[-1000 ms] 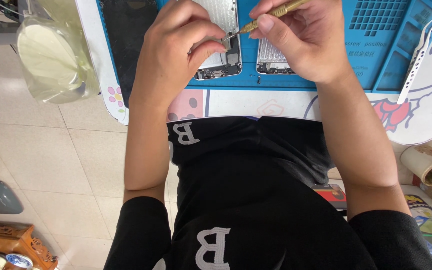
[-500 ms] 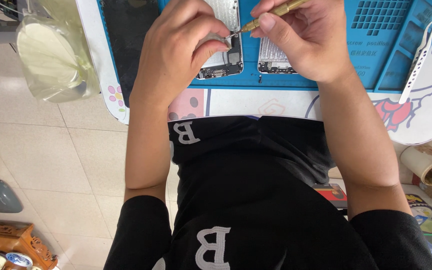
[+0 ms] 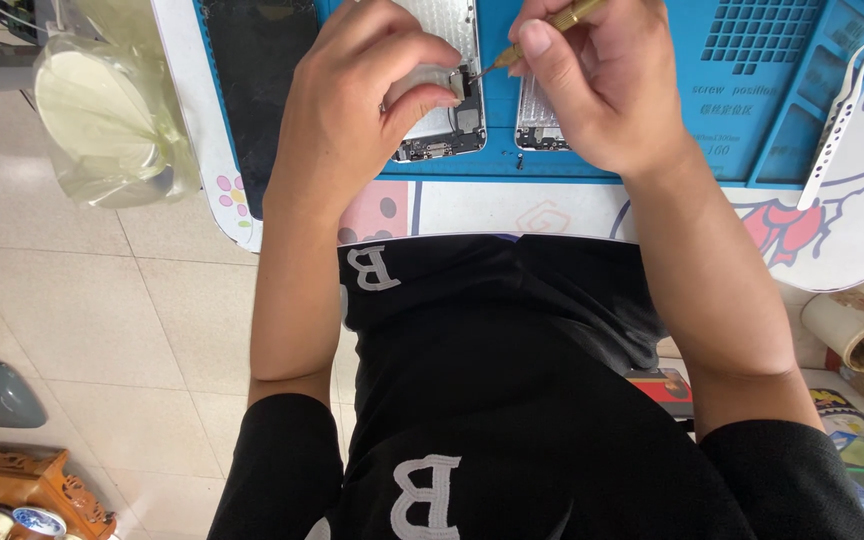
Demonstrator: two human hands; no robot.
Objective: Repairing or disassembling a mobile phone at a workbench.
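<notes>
Two opened phones (image 3: pixel 439 110), perhaps; one screwdriver (image 3: pixel 552 25)

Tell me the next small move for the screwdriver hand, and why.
Probably turn the screwdriver gently in place: its tip sits by the small part the left hand pinches on the opened phone, and the right hand has a firm grip.

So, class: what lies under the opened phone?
A blue work mat lies under the opened phone, showing around its edges. The left hand covers part of the phone; beneath that is hidden.
</notes>
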